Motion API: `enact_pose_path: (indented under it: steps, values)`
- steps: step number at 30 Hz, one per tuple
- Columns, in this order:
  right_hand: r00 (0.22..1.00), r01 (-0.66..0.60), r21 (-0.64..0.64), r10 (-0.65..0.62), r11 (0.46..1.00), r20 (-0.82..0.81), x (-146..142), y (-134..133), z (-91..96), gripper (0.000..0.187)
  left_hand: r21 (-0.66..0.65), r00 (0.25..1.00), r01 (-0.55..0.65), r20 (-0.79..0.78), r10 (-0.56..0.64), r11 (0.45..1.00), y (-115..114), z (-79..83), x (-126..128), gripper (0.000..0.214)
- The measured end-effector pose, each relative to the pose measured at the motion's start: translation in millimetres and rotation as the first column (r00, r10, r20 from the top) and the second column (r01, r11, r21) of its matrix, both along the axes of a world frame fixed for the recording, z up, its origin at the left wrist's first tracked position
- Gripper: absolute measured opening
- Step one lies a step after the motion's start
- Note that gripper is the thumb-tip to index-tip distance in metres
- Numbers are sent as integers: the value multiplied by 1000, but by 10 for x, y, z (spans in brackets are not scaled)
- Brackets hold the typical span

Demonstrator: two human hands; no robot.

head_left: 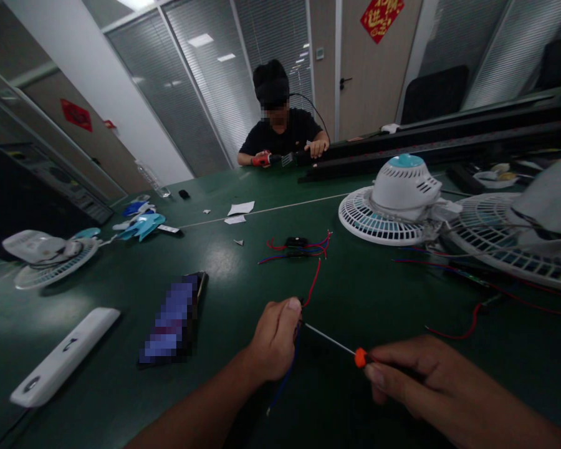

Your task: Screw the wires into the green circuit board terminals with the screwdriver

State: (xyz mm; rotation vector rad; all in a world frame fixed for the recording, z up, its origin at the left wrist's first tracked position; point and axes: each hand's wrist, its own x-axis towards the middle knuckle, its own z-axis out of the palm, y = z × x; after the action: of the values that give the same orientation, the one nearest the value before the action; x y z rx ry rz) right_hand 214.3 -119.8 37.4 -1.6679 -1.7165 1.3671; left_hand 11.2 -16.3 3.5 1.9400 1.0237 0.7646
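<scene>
My left hand (275, 337) is closed around a small black part, mostly hidden by the fingers. A red wire (314, 284) sticks up from it and a blue wire (285, 380) hangs below. In my right hand (416, 374) is a screwdriver (334, 342), pinched by its orange and dark handle. Its thin metal shaft points left, and the tip reaches the part in my left hand; whether it sits in a screw cannot be seen. Beyond my hands, black parts with red and blue wires (297, 242) lie on the green table (234, 293).
White fans (378, 234) lie at the right, with loose wires (474, 321) nearby. A smaller fan (42, 246), a phone (172, 321) and a long white device (68, 355) are at the left. Paper scraps (240, 207) lie farther back. Across the table, another person (280, 134) handles a red tool.
</scene>
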Motion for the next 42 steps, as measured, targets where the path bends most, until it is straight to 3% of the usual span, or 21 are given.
enact_pose_path:
  steps: [6, 14, 19, 26, 32, 36, 42]
  values:
    - [1000, 8, -16, -8, 1000, -25, -13, 23, -18, 36, -14, 999, -39, 14, 39, 999, -7, -21, -4, 52]
    - [999, 12, -67, -14, 998, -31, -29, 3, 3, 37, -18, 1000, 17, -5, -17, 1000, 11, 5, 6, 51]
    - [1000, 19, -26, -19, 999, -23, -26, -4, -30, 37, -20, 1000, -19, -21, 19, 1000, -4, 14, 9, 51]
    - [988, 100, -33, -103, 994, -112, -25, 17, -69, 30, -17, 1000, 8, 9, -8, 1000, 23, -2, 6, 51]
    - [962, 155, -166, -188, 974, -200, -25, -12, -87, 40, -26, 999, 29, 13, -29, 999, 27, -6, 3, 50]
    - [911, 202, -329, -300, 923, -282, -37, -12, -60, 51, 6, 999, 39, 1, -39, 999, 12, 17, 5, 51]
    - [895, 162, -378, -297, 911, -333, -16, 9, -39, 44, -15, 999, 44, 2, -44, 999, 10, 20, 5, 53]
